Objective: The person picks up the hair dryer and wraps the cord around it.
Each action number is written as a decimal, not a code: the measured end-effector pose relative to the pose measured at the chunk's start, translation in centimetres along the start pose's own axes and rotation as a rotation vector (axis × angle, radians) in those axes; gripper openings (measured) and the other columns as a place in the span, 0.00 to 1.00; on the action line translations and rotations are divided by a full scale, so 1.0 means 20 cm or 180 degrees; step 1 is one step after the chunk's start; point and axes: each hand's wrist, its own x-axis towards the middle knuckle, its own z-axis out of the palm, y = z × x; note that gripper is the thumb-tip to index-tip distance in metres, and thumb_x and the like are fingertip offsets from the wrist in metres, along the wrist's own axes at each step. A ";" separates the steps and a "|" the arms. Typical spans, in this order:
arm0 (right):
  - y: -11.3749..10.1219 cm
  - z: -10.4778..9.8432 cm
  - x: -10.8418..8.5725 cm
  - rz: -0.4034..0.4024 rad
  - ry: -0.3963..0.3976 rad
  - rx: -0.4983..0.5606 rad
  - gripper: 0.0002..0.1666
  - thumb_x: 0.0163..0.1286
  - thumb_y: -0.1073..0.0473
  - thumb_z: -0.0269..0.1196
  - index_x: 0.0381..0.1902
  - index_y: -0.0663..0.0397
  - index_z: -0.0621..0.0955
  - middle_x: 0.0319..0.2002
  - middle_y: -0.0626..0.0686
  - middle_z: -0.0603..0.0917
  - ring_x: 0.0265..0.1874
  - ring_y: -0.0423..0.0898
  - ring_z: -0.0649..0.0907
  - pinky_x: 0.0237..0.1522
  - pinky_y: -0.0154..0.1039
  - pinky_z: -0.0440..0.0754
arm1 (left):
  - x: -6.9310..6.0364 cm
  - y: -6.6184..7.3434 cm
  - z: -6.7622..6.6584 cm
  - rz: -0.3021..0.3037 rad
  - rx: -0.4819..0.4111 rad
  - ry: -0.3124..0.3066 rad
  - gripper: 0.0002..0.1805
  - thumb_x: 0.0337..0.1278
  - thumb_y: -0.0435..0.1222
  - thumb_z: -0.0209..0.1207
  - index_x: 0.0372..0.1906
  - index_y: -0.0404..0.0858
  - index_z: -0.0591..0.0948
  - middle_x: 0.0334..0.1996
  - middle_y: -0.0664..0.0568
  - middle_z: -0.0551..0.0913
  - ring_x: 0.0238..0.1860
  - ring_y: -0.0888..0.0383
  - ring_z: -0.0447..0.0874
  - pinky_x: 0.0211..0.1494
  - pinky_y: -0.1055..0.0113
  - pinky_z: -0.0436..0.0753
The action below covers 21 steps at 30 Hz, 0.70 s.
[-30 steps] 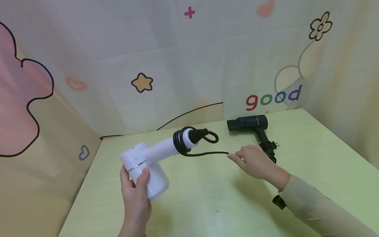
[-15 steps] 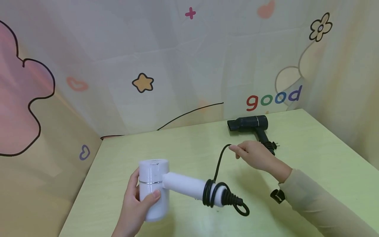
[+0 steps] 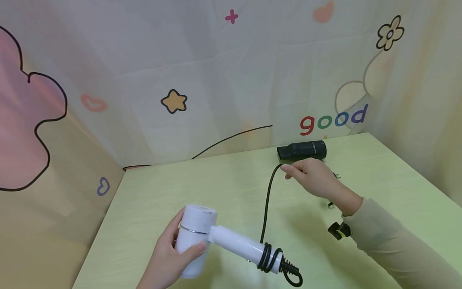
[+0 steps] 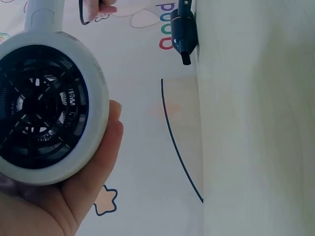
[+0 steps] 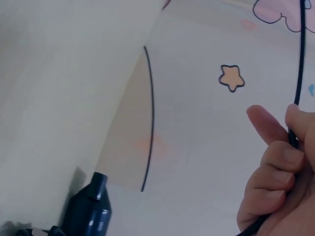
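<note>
My left hand (image 3: 166,257) grips a white hair dryer (image 3: 195,241) by its barrel, thumb across the near side. The dryer's handle slopes down to the right, with black cord coils (image 3: 266,257) around its end. From those coils the power cord (image 3: 267,200) runs up to my right hand (image 3: 317,180), which pinches it. The left wrist view shows the dryer's round dark grille (image 4: 39,105) above the palm. In the right wrist view, curled fingers (image 5: 275,177) hold the cord. The plug end of this cord cannot be made out.
A black hair dryer (image 3: 303,150) lies at the back right of the pale green table (image 3: 144,224); my right hand hides most of its handle. A printed curtain (image 3: 223,80) hangs behind the table. A small black device (image 3: 339,230) sits under my right wrist.
My left hand has lowered and turned the white dryer, its handle swinging from up-right to down-right. My right hand has risen, and the cord stretch between them has lengthened.
</note>
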 end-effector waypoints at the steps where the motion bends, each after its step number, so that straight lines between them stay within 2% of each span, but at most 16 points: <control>1: -0.01 -0.01 0.00 -0.0029 0.0016 0.0031 0.25 0.72 0.43 0.52 0.34 0.56 0.86 0.11 0.44 0.61 0.14 0.42 0.60 0.21 0.37 0.60 | 0.00 0.00 0.00 -0.0025 0.0056 0.0014 0.47 0.43 0.36 0.71 0.69 0.59 0.61 0.42 0.45 0.79 0.39 0.52 0.79 0.38 0.59 0.79; 7: -0.08 -0.08 -0.01 -0.0163 0.0110 0.0188 0.21 0.72 0.47 0.54 0.37 0.55 0.86 0.11 0.44 0.60 0.13 0.41 0.58 0.20 0.37 0.60 | 0.00 0.00 -0.01 -0.0013 0.0415 0.0108 0.48 0.42 0.42 0.72 0.71 0.58 0.60 0.48 0.48 0.80 0.41 0.54 0.78 0.37 0.62 0.78; 11: -0.12 -0.10 -0.04 -0.0204 0.0169 0.0301 0.19 0.72 0.49 0.54 0.37 0.55 0.86 0.12 0.45 0.63 0.15 0.41 0.59 0.21 0.38 0.61 | 0.01 0.00 0.00 0.0057 0.0789 0.0221 0.49 0.43 0.47 0.71 0.72 0.55 0.58 0.50 0.49 0.80 0.40 0.57 0.80 0.37 0.63 0.78; 17: -0.20 -0.13 -0.09 -0.0322 0.0214 0.0524 0.17 0.73 0.51 0.54 0.36 0.55 0.85 0.10 0.46 0.63 0.11 0.41 0.59 0.22 0.38 0.65 | 0.03 -0.02 0.01 0.0208 0.1293 0.0520 0.51 0.43 0.50 0.71 0.73 0.50 0.57 0.47 0.47 0.82 0.37 0.58 0.81 0.35 0.64 0.78; 21: -0.24 -0.13 -0.14 -0.0450 0.0266 0.0591 0.14 0.72 0.53 0.55 0.36 0.53 0.85 0.08 0.45 0.64 0.08 0.39 0.58 0.26 0.37 0.68 | 0.04 -0.03 0.01 0.0242 0.1452 0.0722 0.51 0.43 0.49 0.71 0.73 0.48 0.57 0.44 0.45 0.83 0.35 0.56 0.81 0.34 0.64 0.78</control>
